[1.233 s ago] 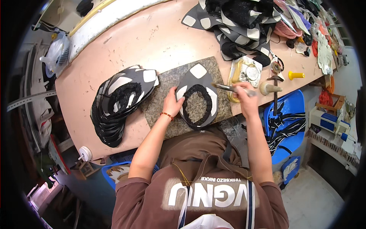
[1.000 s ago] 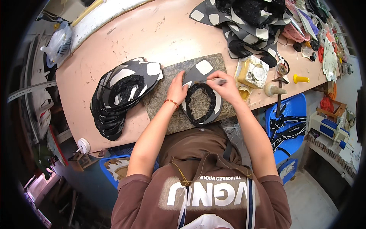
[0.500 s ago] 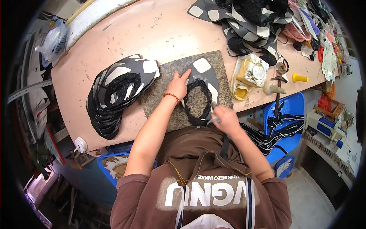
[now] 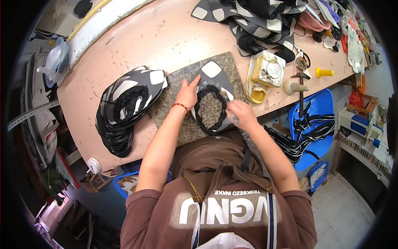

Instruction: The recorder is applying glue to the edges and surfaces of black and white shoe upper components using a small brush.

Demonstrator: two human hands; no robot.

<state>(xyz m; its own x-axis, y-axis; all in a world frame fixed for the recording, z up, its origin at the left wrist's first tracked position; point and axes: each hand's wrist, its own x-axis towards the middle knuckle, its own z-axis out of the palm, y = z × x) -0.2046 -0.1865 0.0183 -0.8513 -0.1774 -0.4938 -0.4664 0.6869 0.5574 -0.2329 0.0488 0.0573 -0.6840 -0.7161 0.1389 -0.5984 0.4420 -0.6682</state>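
One grey cut piece with white patches and a fuzzy black ring lies flat on a mottled slab near the close edge of the pink desk, between the person's two hands. The left grip rests over the upper left edge of the piece, index finger stretched out toward the white patch at its tip; whether the thumb and other fingers pinch anything cannot be told. On the opposite side, the right grip is pinching a slim brush, its blurred head at the white patch to the right of the ring. Both hands hide parts of the piece's edges.

Left of the slab, its tip near the slab's edge, sits a fanned stack of similar pieces. Just beside the slab on the right stand a yellow-stained white block and a small yellow cup; farther right are a pale cone, a hammer and a yellow spool. A dark heap of patched pieces spreads across the far right
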